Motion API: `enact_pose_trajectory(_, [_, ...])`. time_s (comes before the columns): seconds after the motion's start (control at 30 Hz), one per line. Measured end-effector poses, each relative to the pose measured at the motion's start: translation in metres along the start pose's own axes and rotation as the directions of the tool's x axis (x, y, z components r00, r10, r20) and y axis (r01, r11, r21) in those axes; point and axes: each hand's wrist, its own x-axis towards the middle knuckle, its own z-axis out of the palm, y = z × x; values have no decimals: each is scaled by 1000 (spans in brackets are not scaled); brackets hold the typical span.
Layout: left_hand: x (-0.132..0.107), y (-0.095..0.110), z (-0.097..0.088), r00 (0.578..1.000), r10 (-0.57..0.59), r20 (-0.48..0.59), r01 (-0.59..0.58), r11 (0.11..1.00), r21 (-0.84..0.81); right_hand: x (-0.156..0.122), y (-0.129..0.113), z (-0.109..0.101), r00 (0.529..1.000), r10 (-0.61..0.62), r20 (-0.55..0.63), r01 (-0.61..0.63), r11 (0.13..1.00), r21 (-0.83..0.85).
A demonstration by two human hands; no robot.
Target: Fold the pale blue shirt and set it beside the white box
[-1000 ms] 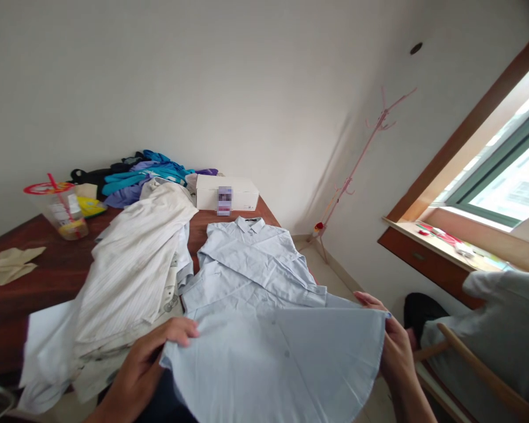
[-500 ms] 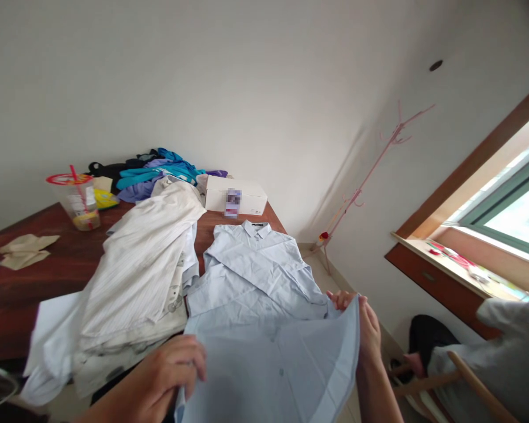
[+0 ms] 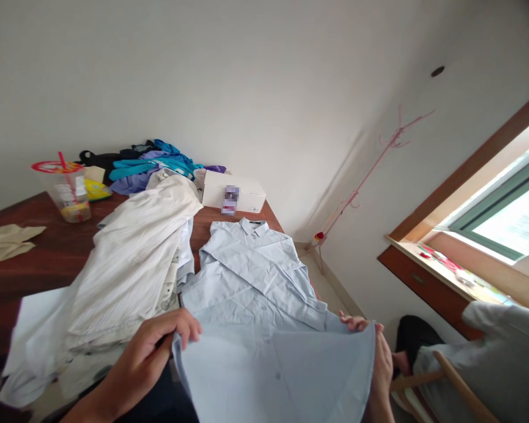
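Observation:
A light blue shirt (image 3: 255,276) lies on the dark wooden table (image 3: 39,270), collar toward the wall, sleeves folded across it. Its lower hem is lifted off the table toward me. My left hand (image 3: 158,343) pinches the hem's left corner, fingers closed on the cloth. My right hand (image 3: 372,346) grips the hem's right corner, mostly hidden behind the fabric, with fingertips showing over the edge.
A pile of white striped shirts (image 3: 127,264) lies left of the blue shirt. Behind are a white box (image 3: 233,191), a heap of blue and purple clothes (image 3: 145,167) and a plastic cup (image 3: 66,191). A wooden chair with a garment (image 3: 494,346) stands at right under the window (image 3: 498,217).
Both hands kept hold of the hem. The hem was drawn in narrower and higher, then spread out a little again. The view shifted slightly.

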Motion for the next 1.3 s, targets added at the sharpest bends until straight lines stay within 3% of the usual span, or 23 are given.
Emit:
enact_pose_trajectory(0.07, [7, 3, -2, 993, -83, -78, 79, 996, -49, 10, -7, 6, 998, -61, -8, 61, 998, -24])
enact_pose_trajectory(0.17, [9, 3, -7, 965, -182, -191, 172, 983, -72, 17, -6, 6, 986, -79, -143, 74, 997, -38])
enact_pose_trajectory(0.33, [-4, -3, -13, 928, -277, -249, 259, 960, -104, 10, 14, -11, 944, 61, -324, -48, 998, 50])
enact_pose_trajectory(0.57, [-18, -16, -13, 898, -366, -245, 348, 931, -115, 0, 27, -35, 930, 171, -326, -173, 985, 24])
enact_pose_trajectory(0.77, [7, -12, -22, 896, -323, -303, 322, 945, -54, 25, 16, -26, 948, 120, -294, -135, 990, -34])
enact_pose_trajectory(0.93, [61, 0, -31, 895, -219, -388, 235, 972, -5, 81, 17, 0, 964, -100, -248, 36, 968, -248])
enact_pose_trajectory(1.0, [96, -4, -37, 898, -136, -419, 195, 976, 101, 112, 21, 17, 962, -202, -182, 107, 898, -426])
enact_pose_trajectory(1.07, [138, -16, -45, 890, -59, -452, 182, 955, 235, 145, 28, 38, 948, -305, -94, 186, 767, -614])
enact_pose_trajectory(1.13, [184, -36, -54, 861, -57, -505, 236, 924, 300, 179, 40, 61, 956, -293, -16, 185, 647, -739])
enact_pose_trajectory(1.2, [228, -59, -61, 841, -147, -521, 362, 868, 339, 212, 57, 85, 983, -183, 19, 111, 509, -854])
enact_pose_trajectory(1.3, [277, -93, -66, 826, -250, -504, 456, 823, 338, 251, 88, 115, 998, -51, 44, 63, 465, -883])
